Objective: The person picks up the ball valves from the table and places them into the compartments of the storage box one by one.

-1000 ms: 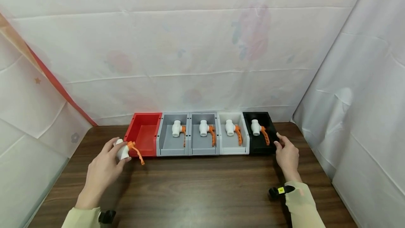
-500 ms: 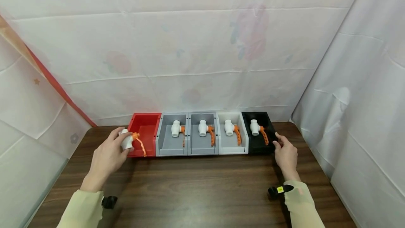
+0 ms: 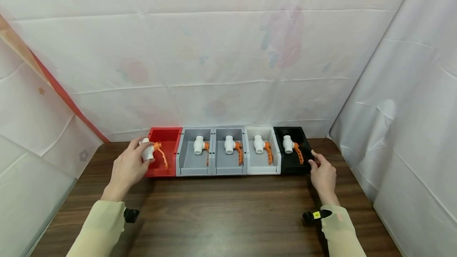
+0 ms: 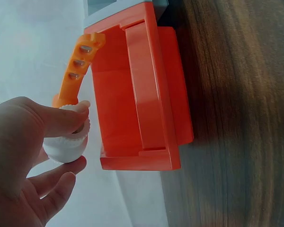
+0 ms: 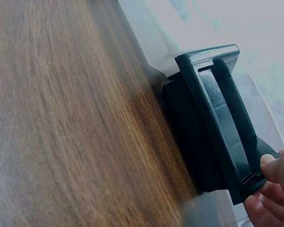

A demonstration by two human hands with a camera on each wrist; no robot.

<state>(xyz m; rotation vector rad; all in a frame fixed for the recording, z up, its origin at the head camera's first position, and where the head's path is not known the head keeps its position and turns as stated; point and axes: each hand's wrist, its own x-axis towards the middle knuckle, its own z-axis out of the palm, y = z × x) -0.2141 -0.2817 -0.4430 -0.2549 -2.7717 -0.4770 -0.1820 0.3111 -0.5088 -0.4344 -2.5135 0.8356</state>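
My left hand [image 3: 126,169] grips a white ball valve [image 3: 147,150] with an orange lever, over the left side of the red bin [image 3: 160,173]. In the left wrist view, thumb and fingers close round the valve's white body [image 4: 61,150]; its orange lever [image 4: 75,71] sticks out past the hand. No other valve shows in the red bin. My right hand [image 3: 323,175] pinches the right wall of the black bin [image 3: 294,168], thumb on the inner side, as the right wrist view shows. A similar valve [image 3: 287,144] lies in that black bin.
Between the red and black bins stand a grey bin [image 3: 194,171], a second grey bin [image 3: 229,171] and a white bin [image 3: 264,169], side by side. Each holds one white valve with an orange lever. A pale cloth [image 3: 221,62] hangs behind the wooden table [image 3: 221,217].
My left hand has moved right and away from me, carrying the valve from the red bin's front left corner to over the bin. The right hand stays at the black bin.
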